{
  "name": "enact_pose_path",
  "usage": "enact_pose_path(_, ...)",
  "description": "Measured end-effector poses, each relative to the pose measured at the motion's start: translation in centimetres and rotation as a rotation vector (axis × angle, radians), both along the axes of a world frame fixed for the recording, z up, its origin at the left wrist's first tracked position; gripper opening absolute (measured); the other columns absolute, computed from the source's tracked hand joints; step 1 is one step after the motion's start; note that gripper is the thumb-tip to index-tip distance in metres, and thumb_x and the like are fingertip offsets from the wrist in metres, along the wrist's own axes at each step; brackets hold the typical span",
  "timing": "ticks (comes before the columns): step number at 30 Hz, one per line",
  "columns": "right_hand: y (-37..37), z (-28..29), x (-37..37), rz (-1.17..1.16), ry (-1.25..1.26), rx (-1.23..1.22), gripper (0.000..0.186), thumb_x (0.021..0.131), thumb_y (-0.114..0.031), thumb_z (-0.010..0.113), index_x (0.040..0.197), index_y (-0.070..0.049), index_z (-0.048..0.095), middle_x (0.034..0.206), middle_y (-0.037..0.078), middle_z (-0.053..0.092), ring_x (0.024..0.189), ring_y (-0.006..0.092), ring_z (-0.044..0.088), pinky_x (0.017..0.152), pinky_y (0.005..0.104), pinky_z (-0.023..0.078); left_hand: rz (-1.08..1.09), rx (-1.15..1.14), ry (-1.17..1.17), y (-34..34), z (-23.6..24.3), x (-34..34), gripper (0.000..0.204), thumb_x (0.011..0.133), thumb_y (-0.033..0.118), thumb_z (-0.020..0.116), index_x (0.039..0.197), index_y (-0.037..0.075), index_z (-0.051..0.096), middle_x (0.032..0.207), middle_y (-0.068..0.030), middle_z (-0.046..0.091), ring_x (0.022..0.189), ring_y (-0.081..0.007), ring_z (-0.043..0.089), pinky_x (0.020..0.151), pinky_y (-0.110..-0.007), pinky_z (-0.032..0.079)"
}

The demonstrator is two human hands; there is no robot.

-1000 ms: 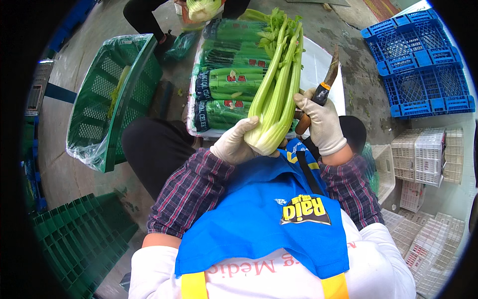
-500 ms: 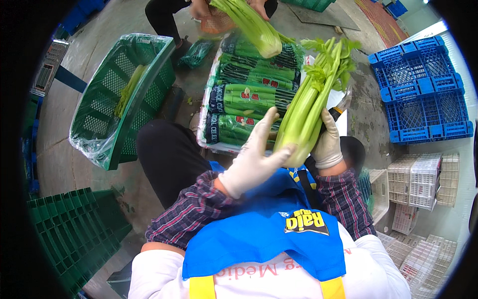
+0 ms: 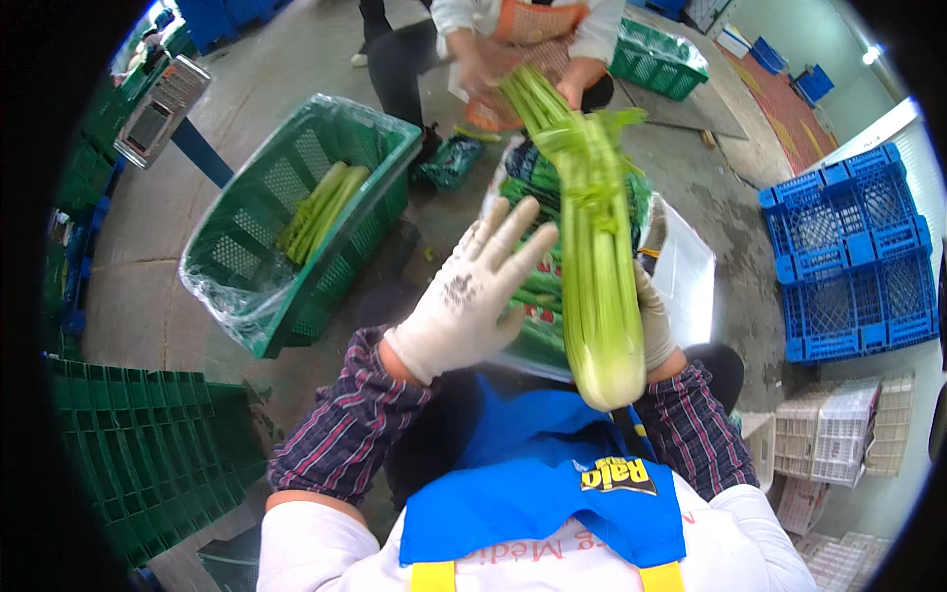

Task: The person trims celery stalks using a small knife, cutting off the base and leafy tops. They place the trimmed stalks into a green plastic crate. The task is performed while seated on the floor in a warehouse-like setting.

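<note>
The celery bunch [image 3: 602, 286] is in the middle of the scene, raised over a white tray [image 3: 694, 276], its pale base near the wearer and its leafy end far. The right hand [image 3: 655, 321], in a white glove, is at the bunch's right side; its grip is clamped on the celery, with the fingers mostly hidden behind the stalks. Just beyond that hand, a small part of a knife [image 3: 648, 252] with an orange band shows at the bunch's right edge.

The left hand [image 3: 459, 311], also gloved, is just left of the bunch and apart from it. Its grip holds nothing: the fingers are spread, palm turned away. Behind it, packed celery [image 3: 538, 340] lies on the tray in green wrapping.

Farther off, a co-worker's 2 hands [image 3: 582, 81] are close to pale stalks [image 3: 528, 94] that overlap the leafy end; whether these belong to a 2nd bunch I cannot tell.

To the left is a green crate [image 3: 365, 259] with a clear plastic liner [image 3: 235, 308] and loose celery stalks [image 3: 326, 212] inside. Nested green crates [image 3: 148, 444] stand near left. On the right are 2 stacked blue crates [image 3: 853, 252], with white crates [image 3: 834, 429] nearer.
</note>
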State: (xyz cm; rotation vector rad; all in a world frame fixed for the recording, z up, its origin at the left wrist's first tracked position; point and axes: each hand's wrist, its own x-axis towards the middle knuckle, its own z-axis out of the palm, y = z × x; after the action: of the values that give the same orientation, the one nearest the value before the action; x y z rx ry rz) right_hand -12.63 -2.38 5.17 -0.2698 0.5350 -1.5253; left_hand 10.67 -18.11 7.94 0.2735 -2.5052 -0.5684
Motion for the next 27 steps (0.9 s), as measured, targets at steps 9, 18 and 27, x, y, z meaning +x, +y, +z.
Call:
enact_pose_path(9,-10.8,6.7,7.8,0.596,-0.474,0.151,0.044,0.109,-0.032,0.063,0.142,-0.001,0.063,0.134,0.014,0.073,0.115,0.0234,0.074,0.100,0.0376,0.059,0.112,-0.199,-0.083,-7.7,7.6,9.9,0.093,0.074,0.020,0.090,0.156,0.006,0.049,0.145,-0.0181,0.063,0.142,-0.0408,0.055,0.126,-0.058,0.033)
enact_pose_path(18,-19.1,0.4,11.5,0.670,-0.517,0.362,0.057,0.102,-0.070,0.058,0.102,-0.012,0.059,0.102,0.010,0.060,0.070,0.0096,0.046,0.056,0.0256,0.038,0.372,0.880,-0.124,-15.5,2.5,20.6,0.069,0.085,0.015,0.087,0.145,-0.003,0.058,0.132,-0.0066,0.069,0.119,-0.0146,0.062,0.106,-0.033,0.050)
enact_pose_path(27,-11.0,-2.8,0.6,-0.159,0.184,0.488,0.054,0.107,-0.048,0.064,0.156,-0.048,0.042,0.076,-0.006,0.053,0.053,0.0096,0.048,0.045,0.0219,0.043,0.365,1.475,0.069,-28.3,-5.8,28.2,0.066,0.078,0.027,0.091,0.132,-0.003,0.065,0.114,-0.0161,0.073,0.103,-0.0332,0.074,0.092,-0.048,0.060)
